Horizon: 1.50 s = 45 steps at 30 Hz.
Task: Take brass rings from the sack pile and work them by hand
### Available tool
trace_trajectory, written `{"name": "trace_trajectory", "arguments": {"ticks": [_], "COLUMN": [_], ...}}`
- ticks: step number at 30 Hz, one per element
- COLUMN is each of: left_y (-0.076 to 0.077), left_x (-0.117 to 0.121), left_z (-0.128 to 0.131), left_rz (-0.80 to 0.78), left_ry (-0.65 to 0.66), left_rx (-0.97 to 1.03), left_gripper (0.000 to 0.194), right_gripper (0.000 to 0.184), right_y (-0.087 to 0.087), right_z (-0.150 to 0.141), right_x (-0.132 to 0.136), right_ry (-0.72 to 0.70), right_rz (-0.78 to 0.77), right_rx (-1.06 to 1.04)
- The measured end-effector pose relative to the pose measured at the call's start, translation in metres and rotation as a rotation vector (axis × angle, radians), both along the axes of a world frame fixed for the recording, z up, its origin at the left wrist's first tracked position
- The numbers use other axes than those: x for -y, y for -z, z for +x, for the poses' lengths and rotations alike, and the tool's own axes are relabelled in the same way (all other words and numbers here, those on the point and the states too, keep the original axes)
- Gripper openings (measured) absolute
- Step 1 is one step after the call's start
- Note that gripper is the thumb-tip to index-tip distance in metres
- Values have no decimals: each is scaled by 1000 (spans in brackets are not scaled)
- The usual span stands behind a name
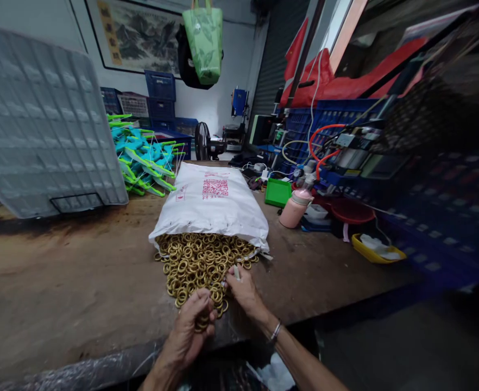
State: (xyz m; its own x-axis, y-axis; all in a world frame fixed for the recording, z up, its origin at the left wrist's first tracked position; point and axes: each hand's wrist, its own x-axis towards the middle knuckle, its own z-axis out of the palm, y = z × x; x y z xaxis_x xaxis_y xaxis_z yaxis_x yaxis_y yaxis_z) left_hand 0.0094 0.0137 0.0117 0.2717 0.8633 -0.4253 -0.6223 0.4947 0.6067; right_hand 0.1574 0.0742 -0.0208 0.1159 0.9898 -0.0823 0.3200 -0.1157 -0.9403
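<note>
A white woven sack (213,209) with a pink printed code lies on the wooden table, its open mouth towards me. Out of it spills a heap of brass-coloured rings (196,263). At the near edge of the heap my left hand (193,326) is curled closed around several rings (201,324). Just right of it, my right hand (243,290) is pinched closed beside the heap. A small pale piece (237,272) shows at its fingers; its kind is unclear, and the fingertips partly hide what they grip.
A large translucent plastic bin (52,130) stands at left, beside piled blue-and-green plastic parts (144,157). To the right are a pink bottle (294,209), a green tray (278,192), a yellow dish (376,250) and a machine with orange hoses (351,152). The table's front edge (113,361) runs below my hands.
</note>
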Motion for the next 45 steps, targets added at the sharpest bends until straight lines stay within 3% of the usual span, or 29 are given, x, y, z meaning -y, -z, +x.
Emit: {"name": "trace_trajectory", "arguments": {"ticks": [5,11,18,22,27,32,36,41,45], "left_y": [-3,-5,-1,4,1,4,7,3,-2], "left_x": [-5,0,0,1,2,5,7,6,5], "left_z": [17,20,16,15,16,13,12,12,12], "left_rz": [189,280,502,628,529,238,179,206,239], "left_ry": [-76,-119,-180,-115,-49,155,143,122,118], "left_rx": [-394,-549,-801,-911,-794,-455,-288,-426,-556], "left_gripper": [43,34,20,14,21,32,33,34,35], "right_gripper": [18,23,24,26,28,29,28,26,26], "right_y": [-9,-11,-20,-26,-19,-16,-19,-26,-29], "right_z": [-15,-19,-5,0,-1,-3,-4,-4,-5], "right_x": [24,39,40,37,37,39,40,39,39], "right_ry": [-34,-109,-182,-226,-211,-172,-178,-220,-239], "right_rz": [-47,-96,-3,59,-7,-221,-247,8,6], "right_rx": [-206,-278,-55,13,-65,-271,-275,5,14]}}
